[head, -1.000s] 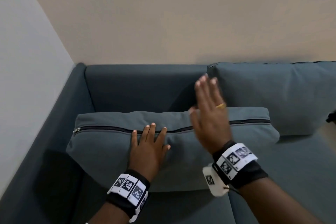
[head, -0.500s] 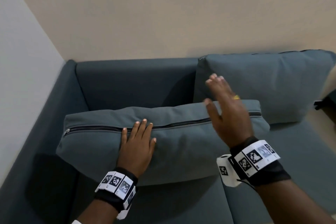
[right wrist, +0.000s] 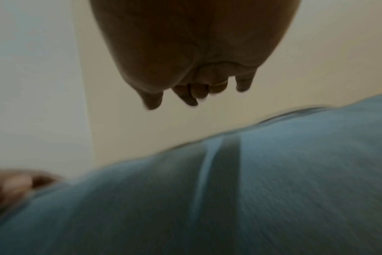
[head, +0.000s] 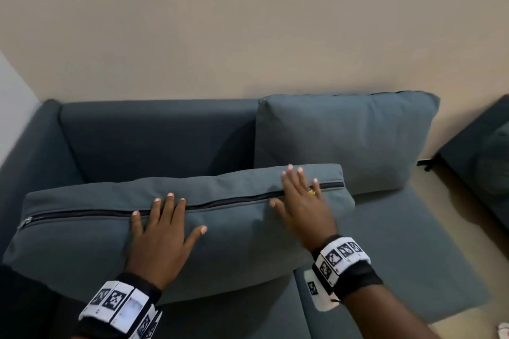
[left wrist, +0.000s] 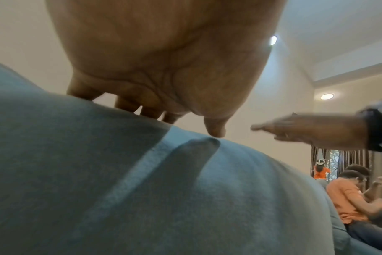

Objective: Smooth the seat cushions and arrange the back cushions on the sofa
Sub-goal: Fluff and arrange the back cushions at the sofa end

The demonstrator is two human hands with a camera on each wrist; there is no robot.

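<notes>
Filling the corner is the dark blue-grey sofa point(head: 154, 135), its back against a beige wall point(head: 248, 22), with a second sofa point(head: 479, 146) off to the right across a strip of floor. One back cushion point(head: 347, 140) stands upright against the backrest on the right side. The other, the loose back cushion point(head: 220, 234), lies flat across the seat cushions point(head: 399, 250), zipper point(head: 82, 213) facing up, its right end just in front of the upright one and the bare backrest behind it. Left hand point(head: 159, 239) rests palm-down on the middle of that loose cushion, fingers point(head: 170, 206) straight and spread, tips at the zipper line; the left wrist view shows the fabric creased under the thumb. Right hand point(head: 305, 206) is over the cushion's right end, fingers extended and relaxed, a ring point(head: 311, 192) on one; the right wrist view shows a gap between fingertips and fabric. People sit in the background of the left wrist view.
</notes>
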